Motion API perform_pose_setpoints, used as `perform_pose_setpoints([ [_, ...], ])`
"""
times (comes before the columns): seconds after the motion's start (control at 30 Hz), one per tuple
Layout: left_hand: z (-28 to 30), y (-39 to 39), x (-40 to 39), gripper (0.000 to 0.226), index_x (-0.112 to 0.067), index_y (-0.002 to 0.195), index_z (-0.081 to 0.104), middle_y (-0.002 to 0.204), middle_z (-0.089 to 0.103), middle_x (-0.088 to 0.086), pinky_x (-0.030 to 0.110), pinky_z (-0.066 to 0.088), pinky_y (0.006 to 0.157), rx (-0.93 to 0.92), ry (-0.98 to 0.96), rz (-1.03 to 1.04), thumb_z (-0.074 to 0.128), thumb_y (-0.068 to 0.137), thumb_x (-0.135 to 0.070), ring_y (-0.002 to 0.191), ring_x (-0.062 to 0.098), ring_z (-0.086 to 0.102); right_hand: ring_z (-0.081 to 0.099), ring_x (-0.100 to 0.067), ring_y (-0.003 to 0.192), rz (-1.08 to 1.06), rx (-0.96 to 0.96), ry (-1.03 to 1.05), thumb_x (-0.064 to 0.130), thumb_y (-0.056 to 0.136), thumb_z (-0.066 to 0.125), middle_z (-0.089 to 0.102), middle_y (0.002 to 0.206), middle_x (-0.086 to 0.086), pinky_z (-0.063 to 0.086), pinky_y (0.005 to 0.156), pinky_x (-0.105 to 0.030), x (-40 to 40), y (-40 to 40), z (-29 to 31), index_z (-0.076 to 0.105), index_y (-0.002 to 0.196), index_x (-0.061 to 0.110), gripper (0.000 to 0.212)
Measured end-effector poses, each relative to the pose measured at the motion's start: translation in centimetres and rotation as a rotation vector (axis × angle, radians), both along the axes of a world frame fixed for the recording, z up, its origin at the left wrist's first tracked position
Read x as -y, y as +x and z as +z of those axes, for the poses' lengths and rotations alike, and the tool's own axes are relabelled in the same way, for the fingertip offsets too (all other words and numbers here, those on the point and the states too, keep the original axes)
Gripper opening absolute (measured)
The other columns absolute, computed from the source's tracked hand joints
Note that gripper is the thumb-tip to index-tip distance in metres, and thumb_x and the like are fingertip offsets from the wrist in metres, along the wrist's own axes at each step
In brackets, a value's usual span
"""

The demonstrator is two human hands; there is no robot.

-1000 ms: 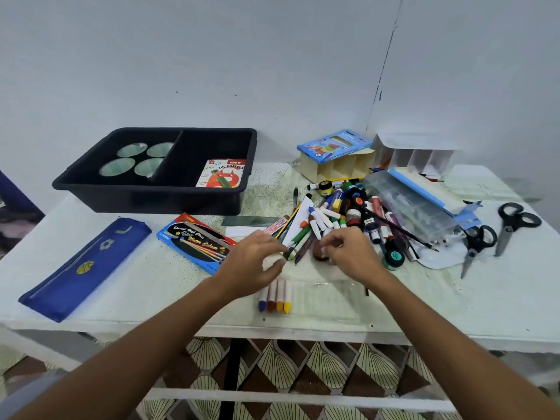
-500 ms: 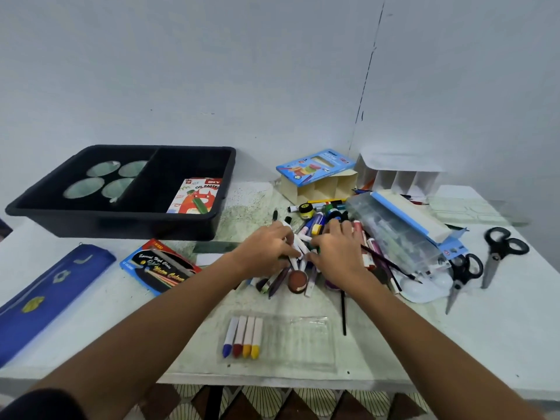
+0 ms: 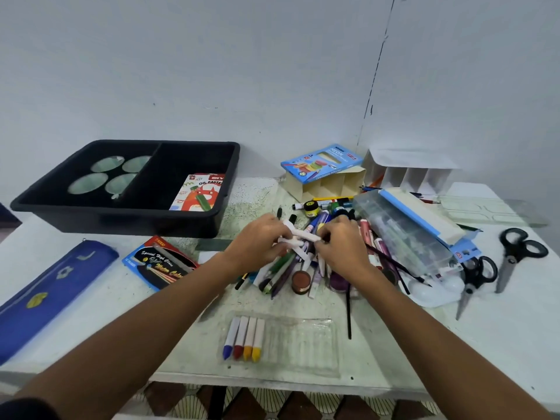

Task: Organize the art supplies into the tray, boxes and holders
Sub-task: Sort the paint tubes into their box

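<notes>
Both hands lifted slightly since earlier, now gathering white crayons (image 3: 298,237) off pile (image 3: 306,268): left hand (image 3: 257,242) and right hand (image 3: 341,245) pinch them. Nearer, clear tray (image 3: 303,341) holds four crayons. Beyond, black tray (image 3: 127,219)

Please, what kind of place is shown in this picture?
Probably a home craft or hobby corner: a plain white table against a bare wall, a pile of art supplies, two pairs of scissors, and a black tray.
</notes>
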State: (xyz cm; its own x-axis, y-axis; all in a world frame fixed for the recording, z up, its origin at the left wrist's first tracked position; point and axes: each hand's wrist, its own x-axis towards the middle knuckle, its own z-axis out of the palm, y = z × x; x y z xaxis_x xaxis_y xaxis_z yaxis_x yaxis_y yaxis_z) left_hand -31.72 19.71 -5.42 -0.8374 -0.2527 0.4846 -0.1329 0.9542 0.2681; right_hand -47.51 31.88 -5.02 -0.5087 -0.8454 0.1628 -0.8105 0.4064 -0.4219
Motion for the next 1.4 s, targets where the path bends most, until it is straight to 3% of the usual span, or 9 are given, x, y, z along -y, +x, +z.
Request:
perform_pose_setpoints([
  [0.13, 1.0, 1.5, -0.7, 0.031, -0.008, 0.112, 0.07, 0.08, 0.069, -0.007, 0.008, 0.044, 0.067, -0.165, 0.449, 0.184, 0.076, 0.081, -0.008, 0.07, -0.001, 0.061, 0.06, -0.014, 0.07, 0.021, 0.612, -0.298, 0.002, 0.082, 0.071, 0.066, 0.079, -0.006, 0.049, 0.061, -0.025, -0.8, -0.2, 1.8, 0.065, 0.079, 0.013, 0.013],
  [0.27, 2.9, 3.4, -2.4, 0.043, -0.012, 0.124, 0.062, 0.081, 0.072, -0.001, 0.019, 0.054, 0.07, -0.184, 0.844, 0.215, 0.073, 0.084, -0.003, 0.073, 0.005, 0.068, 0.062, -0.009, 0.058, 0.084, 0.965, -0.379, -0.002, 0.083, 0.07, 0.07, 0.07, -0.006, 0.041, 0.047, -0.019, -2.1, 0.7, 3.4, 0.066, 0.084, 0.007, 0.01],
  [0.4, 4.6, 5.4, -4.4, 0.038, -0.008, 0.12, 0.064, 0.089, 0.072, 0.016, 0.04, 0.061, 0.074, -0.105, 1.154, 0.165, 0.07, 0.084, 0.003, 0.079, 0.032, 0.07, 0.059, -0.01, 0.057, 0.164, 0.99, -0.289, -0.003, 0.084, 0.068, 0.068, 0.068, -0.005, 0.04, 0.046, -0.018, -3.4, 2.4, 4.0, 0.067, 0.083, 0.008, 0.011],
  [0.57, 3.6, 7.7, -6.0, 0.021, 0.0, 0.105, 0.069, 0.082, 0.073, 0.015, 0.028, 0.057, 0.057, 0.106, 1.263, 0.139, 0.07, 0.084, 0.0, 0.07, 0.023, 0.071, 0.059, -0.006, 0.051, 0.199, 0.968, -0.076, -0.004, 0.082, 0.071, 0.066, 0.059, 0.0, 0.043, 0.047, -0.016, -4.9, 5.8, 2.7, 0.066, 0.078, 0.008, 0.014],
  [0.87, 0.0, 8.7, -7.6, 0.017, -0.01, 0.095, 0.077, 0.076, 0.074, 0.003, 0.022, 0.053, 0.061, 0.301, 0.985, 0.288, 0.079, 0.079, -0.011, 0.066, 0.01, 0.067, 0.057, -0.025, 0.05, 0.105, 0.911, 0.056, -0.005, 0.081, 0.071, 0.062, 0.066, -0.022, 0.042, 0.039, -0.023, -5.7, 9.6, 0.1, 0.065, 0.084, -0.011, 0.009],
  [0.97, -0.3, 8.5, -8.3, 0.015, -0.01, 0.095, 0.074, 0.081, 0.073, 0.004, 0.015, 0.052, 0.057, 0.305, 0.897, 0.298, 0.078, 0.08, -0.011, 0.061, 0.001, 0.064, 0.059, -0.024, 0.049, 0.054, 0.904, 0.065, -0.005, 0.081, 0.072, 0.062, 0.066, -0.019, 0.041, 0.037, -0.021, -5.9, 10.0, -0.3, 0.064, 0.079, -0.003, 0.009],
  [1.1, -1.2, 8.4, -8.1, 0.016, -0.017, 0.094, 0.076, 0.085, 0.073, -0.002, 0.034, 0.059, 0.074, 0.33, 0.766, 0.26, 0.079, 0.079, -0.02, 0.076, 0.01, 0.068, 0.058, -0.018, 0.042, 0.034, 0.882, 0.083, -0.006, 0.08, 0.072, 0.06, 0.061, -0.016, 0.041, 0.038, -0.021, -6.2, 10.3, -0.9, 0.063, 0.079, -0.003, 0.01],
  [1.2, -1.9, 8.5, -8.3, 0.021, -0.02, 0.099, 0.075, 0.084, 0.066, -0.008, 0.032, 0.053, 0.072, 0.333, 0.577, 0.25, 0.078, 0.079, -0.024, 0.077, 0.007, 0.06, 0.06, -0.023, 0.047, 0.048, 0.829, 0.092, -0.004, 0.081, 0.072, 0.063, 0.059, -0.019, 0.047, 0.043, -0.025, -6.4, 10.5, -1.2, 0.065, 0.076, 0.001, 0.009],
  [1.4, -2.2, 11.4, -8.2, 0.035, -0.016, 0.105, 0.073, 0.106, 0.07, -0.001, 0.031, 0.047, 0.087, 0.248, 0.121, -0.132, 0.067, 0.084, -0.043, 0.103, 0.013, 0.059, 0.061, -0.023, 0.047, 0.035, 0.771, 0.096, -0.003, 0.083, 0.071, 0.065, 0.061, -0.019, 0.056, 0.049, -0.029, -6.5, 10.8, -1.3, 0.068, 0.074, 0.004, 0.011],
])
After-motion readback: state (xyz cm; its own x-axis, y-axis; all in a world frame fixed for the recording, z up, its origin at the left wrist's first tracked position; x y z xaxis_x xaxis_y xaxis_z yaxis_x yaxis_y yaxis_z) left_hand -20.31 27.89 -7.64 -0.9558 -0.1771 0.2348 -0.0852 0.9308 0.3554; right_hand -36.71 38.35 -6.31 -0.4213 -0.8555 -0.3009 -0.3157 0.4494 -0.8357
